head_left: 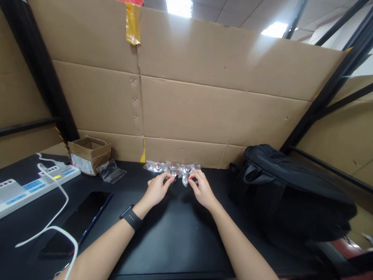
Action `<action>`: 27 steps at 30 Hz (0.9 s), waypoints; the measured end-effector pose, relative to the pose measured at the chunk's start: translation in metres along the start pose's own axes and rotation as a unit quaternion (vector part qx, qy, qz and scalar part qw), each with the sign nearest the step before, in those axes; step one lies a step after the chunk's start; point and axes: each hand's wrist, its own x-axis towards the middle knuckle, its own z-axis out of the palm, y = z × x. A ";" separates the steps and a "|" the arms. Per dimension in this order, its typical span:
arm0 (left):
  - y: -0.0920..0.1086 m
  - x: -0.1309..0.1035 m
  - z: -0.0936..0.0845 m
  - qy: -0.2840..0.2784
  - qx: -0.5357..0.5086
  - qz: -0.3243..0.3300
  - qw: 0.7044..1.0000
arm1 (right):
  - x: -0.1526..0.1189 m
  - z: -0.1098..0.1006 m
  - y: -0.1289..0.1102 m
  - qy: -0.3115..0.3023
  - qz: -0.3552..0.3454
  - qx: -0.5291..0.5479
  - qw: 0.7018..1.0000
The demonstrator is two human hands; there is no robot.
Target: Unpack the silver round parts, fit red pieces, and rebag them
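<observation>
My left hand [157, 191], with a dark watch on its wrist, pinches a small black-and-red piece [175, 179] between thumb and fingers. Close beside it, the fingers of my right hand [203, 190] are closed on a small round silvery piece [185, 181] with a red part at its edge. Both pieces are too small to name. Just beyond my fingertips, several clear plastic packets [156, 166] lie in a row along the cardboard wall, with shiny round items and red bits inside. My fingers partly hide the nearest ones.
A black bag [282, 196] stands at the right. At the left are a phone [79, 222], a white power strip [34, 187], a white cable [62, 193], an opened small cardboard box [91, 153] and a crumpled clear bag [111, 172]. A cardboard wall [190, 111] closes off the black table's back.
</observation>
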 end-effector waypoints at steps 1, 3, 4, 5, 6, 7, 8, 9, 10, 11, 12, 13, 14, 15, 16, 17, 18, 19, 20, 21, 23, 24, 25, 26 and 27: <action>-0.003 0.001 0.003 -0.003 -0.041 -0.011 0.999 | 0.000 0.001 -0.002 0.006 0.003 0.018 1.000; -0.007 0.003 0.010 -0.014 -0.124 -0.019 0.992 | 0.000 0.006 -0.008 0.021 -0.003 0.045 0.999; -0.007 0.003 0.013 -0.024 -0.164 -0.018 0.986 | -0.001 0.009 -0.011 0.028 -0.009 0.054 0.998; -0.007 0.003 0.017 -0.035 -0.199 -0.016 0.979 | -0.001 0.013 -0.014 0.031 -0.014 0.060 0.998; -0.007 0.004 0.020 -0.046 -0.228 -0.014 0.972 | -0.001 0.017 -0.016 0.031 -0.016 0.067 0.997; -0.008 0.003 0.022 -0.055 -0.249 -0.012 0.967 | -0.002 0.021 -0.017 0.028 -0.014 0.077 0.997; -0.008 0.003 0.024 -0.060 -0.259 -0.011 0.964 | -0.003 0.024 -0.018 0.022 -0.005 0.093 0.995; -0.009 0.003 0.026 -0.061 -0.260 -0.013 0.964 | -0.003 0.027 -0.018 0.012 0.009 0.115 0.993; -0.011 0.003 0.027 -0.058 -0.251 -0.017 0.966 | -0.004 0.028 -0.017 0.000 0.026 0.142 0.990; -0.013 0.003 0.028 -0.053 -0.234 -0.025 0.970 | -0.004 0.029 -0.016 -0.013 0.043 0.171 0.984; -0.015 0.002 0.028 -0.048 -0.213 -0.034 0.975 | -0.005 0.030 -0.014 -0.026 0.058 0.197 0.978; -0.017 0.002 0.029 -0.044 -0.189 -0.043 0.980 | -0.005 0.029 -0.013 -0.038 0.066 0.217 0.973; -0.019 0.002 0.029 -0.041 -0.167 -0.050 0.984 | -0.006 0.029 -0.012 -0.049 0.070 0.230 0.969; -0.020 0.001 0.029 -0.040 -0.148 -0.054 0.987 | -0.006 0.028 -0.012 -0.056 0.072 0.236 0.968; -0.020 0.001 0.029 -0.040 -0.135 -0.055 0.989 | -0.006 0.026 -0.012 -0.061 0.071 0.236 0.967; -0.019 0.001 0.029 -0.041 -0.127 -0.053 0.990 | -0.006 0.025 -0.011 -0.063 0.071 0.234 0.968; -0.018 0.000 0.028 -0.042 -0.125 -0.048 0.990 | -0.007 0.025 -0.012 -0.065 0.071 0.231 0.968; -0.016 0.000 0.027 -0.045 -0.125 -0.042 0.990 | -0.007 0.024 -0.011 -0.065 0.072 0.228 0.969; -0.014 0.001 0.024 -0.052 -0.128 -0.032 0.990 | -0.007 0.024 -0.011 -0.066 0.071 0.225 0.970; -0.012 0.002 0.020 -0.068 -0.131 -0.017 0.989 | -0.007 0.024 -0.011 -0.068 0.068 0.221 0.971; -0.010 0.005 0.008 -0.113 -0.120 0.021 0.986 | -0.007 0.025 -0.010 -0.078 0.057 0.206 0.974; -0.012 0.007 -0.001 -0.134 -0.099 0.039 0.985 | -0.007 0.025 -0.009 -0.083 0.050 0.195 0.976; -0.016 0.009 -0.010 -0.135 -0.058 0.050 0.988 | -0.007 0.025 -0.007 -0.087 0.043 0.181 0.979; -0.022 0.010 -0.021 -0.103 0.010 0.038 0.994 | -0.007 0.025 -0.006 -0.087 0.036 0.166 0.982; -0.030 0.011 -0.032 -0.054 0.092 0.011 0.994 | -0.007 0.024 -0.005 -0.085 0.030 0.153 0.984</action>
